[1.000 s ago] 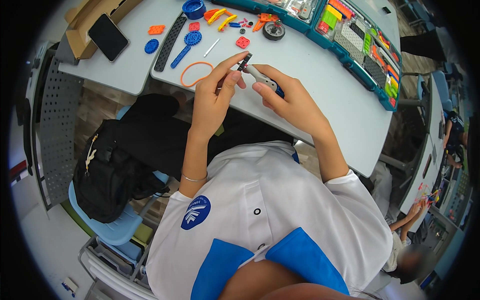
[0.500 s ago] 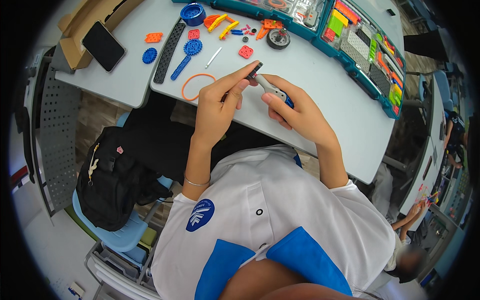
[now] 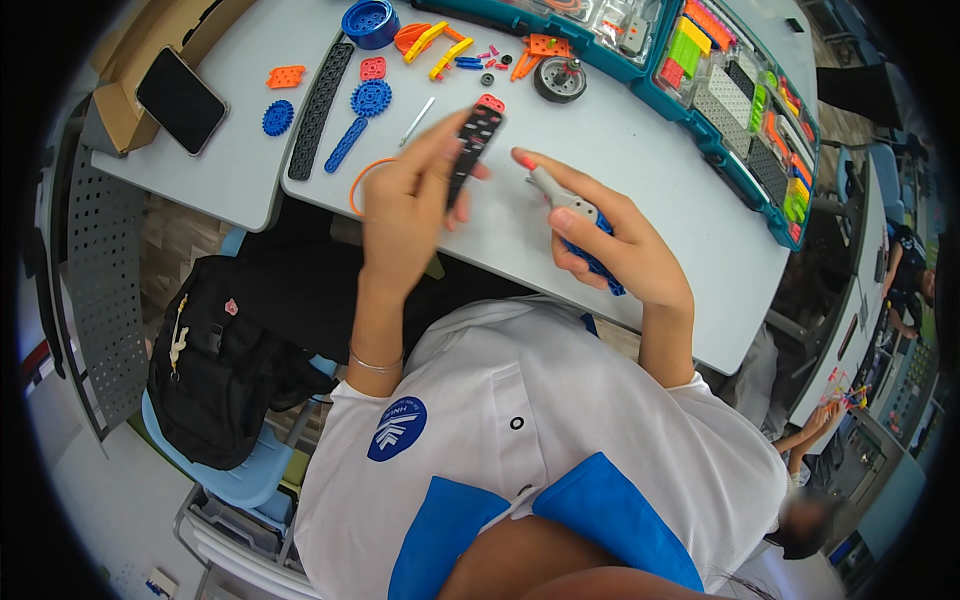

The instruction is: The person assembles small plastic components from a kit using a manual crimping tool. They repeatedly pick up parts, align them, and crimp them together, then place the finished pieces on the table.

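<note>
My left hand, partly smeared by motion, grips a narrow black building plate dotted with light and pink spots, raised over the table edge. To the right of it, my right hand is wrapped round a grey-and-blue tool-like piece. A small pink-red bit shows at its grey tip, by my index finger. The plate and the piece are apart. Just beyond the plate lies a red square connector, partly covered. An orange rubber band rests beside my left hand, partly hidden.
Blue gears, a long black beam, a wheel assembly and small pins lie along the far side. A teal parts case borders the right. A phone leans on a cardboard box at left. Below is a black backpack.
My hands have moved apart. The black plate, earlier against the tip of the grey-and-blue piece, has come away leftward with my left hand and now shows its broad face.
</note>
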The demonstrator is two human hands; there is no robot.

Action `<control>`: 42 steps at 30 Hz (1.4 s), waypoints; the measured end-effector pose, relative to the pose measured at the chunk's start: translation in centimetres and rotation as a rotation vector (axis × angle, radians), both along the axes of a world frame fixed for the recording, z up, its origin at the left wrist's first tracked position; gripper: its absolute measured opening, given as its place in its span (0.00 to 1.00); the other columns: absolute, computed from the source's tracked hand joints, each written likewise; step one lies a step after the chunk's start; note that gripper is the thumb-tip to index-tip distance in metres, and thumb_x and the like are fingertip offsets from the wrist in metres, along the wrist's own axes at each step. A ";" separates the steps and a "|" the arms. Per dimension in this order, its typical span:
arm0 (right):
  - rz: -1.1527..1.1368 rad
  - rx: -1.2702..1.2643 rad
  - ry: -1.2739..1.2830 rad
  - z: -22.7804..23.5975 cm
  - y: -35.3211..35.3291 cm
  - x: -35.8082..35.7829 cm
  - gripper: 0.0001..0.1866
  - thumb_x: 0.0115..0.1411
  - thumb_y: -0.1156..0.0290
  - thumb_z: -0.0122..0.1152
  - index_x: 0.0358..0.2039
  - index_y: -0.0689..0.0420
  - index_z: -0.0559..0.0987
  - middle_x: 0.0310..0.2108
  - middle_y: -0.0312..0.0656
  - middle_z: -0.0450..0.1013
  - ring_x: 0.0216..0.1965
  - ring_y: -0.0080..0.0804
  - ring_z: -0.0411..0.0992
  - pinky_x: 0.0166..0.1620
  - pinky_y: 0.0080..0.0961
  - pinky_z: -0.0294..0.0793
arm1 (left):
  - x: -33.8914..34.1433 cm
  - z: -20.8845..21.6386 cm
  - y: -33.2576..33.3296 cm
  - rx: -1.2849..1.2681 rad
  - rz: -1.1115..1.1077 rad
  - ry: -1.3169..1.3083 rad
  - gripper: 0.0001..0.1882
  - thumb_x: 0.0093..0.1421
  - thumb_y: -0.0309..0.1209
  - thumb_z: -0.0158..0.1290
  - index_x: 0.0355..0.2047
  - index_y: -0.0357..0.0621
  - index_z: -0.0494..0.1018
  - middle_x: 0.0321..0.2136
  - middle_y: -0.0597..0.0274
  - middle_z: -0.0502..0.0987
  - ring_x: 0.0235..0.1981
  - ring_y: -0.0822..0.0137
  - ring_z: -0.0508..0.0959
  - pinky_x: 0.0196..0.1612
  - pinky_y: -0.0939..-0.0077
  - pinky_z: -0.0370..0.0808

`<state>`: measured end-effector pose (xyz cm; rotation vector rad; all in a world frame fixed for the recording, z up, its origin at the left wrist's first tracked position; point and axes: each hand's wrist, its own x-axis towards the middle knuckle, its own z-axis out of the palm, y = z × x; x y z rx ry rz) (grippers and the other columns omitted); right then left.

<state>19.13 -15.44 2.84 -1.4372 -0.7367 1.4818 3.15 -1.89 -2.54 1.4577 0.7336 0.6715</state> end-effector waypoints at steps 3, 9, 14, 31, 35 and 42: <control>-0.062 0.021 -0.058 0.0 0.0 0.2 0.26 0.69 0.63 0.54 0.67 0.49 0.66 0.17 0.29 0.63 0.14 0.12 0.57 0.18 0.13 0.57 | -1.0 -0.1 1.0 0.011 0.045 0.000 0.16 0.72 0.29 0.46 0.54 0.36 0.75 0.26 0.58 0.80 0.15 0.81 0.71 0.16 0.87 0.65; -0.127 -0.065 -0.260 -1.1 0.5 -0.1 0.26 0.69 0.65 0.53 0.67 0.48 0.66 0.16 0.30 0.64 0.14 0.14 0.58 0.20 0.15 0.60 | -0.6 -0.6 1.1 -0.080 0.109 -0.066 0.16 0.72 0.31 0.46 0.53 0.32 0.71 0.28 0.56 0.79 0.16 0.80 0.72 0.17 0.87 0.66; -0.167 -0.056 -0.360 -1.6 0.9 0.1 0.25 0.69 0.67 0.53 0.65 0.49 0.64 0.18 0.34 0.70 0.14 0.17 0.64 0.21 0.18 0.63 | -0.8 -1.5 1.2 -0.164 0.110 -0.111 0.15 0.71 0.32 0.46 0.52 0.31 0.69 0.28 0.56 0.78 0.16 0.79 0.72 0.18 0.86 0.66; -0.115 -0.055 -0.124 -3.4 2.6 2.1 0.25 0.69 0.66 0.55 0.64 0.47 0.60 0.27 0.41 0.74 0.23 0.30 0.78 0.26 0.22 0.78 | -0.8 -2.1 1.4 -0.138 0.101 -0.145 0.14 0.71 0.28 0.47 0.52 0.31 0.68 0.28 0.57 0.77 0.17 0.79 0.72 0.18 0.86 0.66; -0.037 -0.050 -0.104 -3.8 3.6 3.2 0.27 0.69 0.65 0.55 0.65 0.47 0.59 0.27 0.41 0.75 0.23 0.31 0.79 0.25 0.22 0.78 | -1.0 -2.2 1.2 -0.138 0.099 -0.159 0.14 0.71 0.28 0.47 0.52 0.31 0.68 0.28 0.56 0.77 0.17 0.79 0.72 0.18 0.86 0.66; 0.005 0.007 -0.179 -4.5 7.1 4.1 0.27 0.68 0.64 0.57 0.65 0.50 0.61 0.25 0.43 0.75 0.25 0.36 0.81 0.24 0.22 0.79 | -1.1 -2.1 1.2 -0.121 0.088 -0.165 0.14 0.71 0.28 0.47 0.53 0.31 0.68 0.28 0.57 0.77 0.17 0.80 0.72 0.19 0.87 0.66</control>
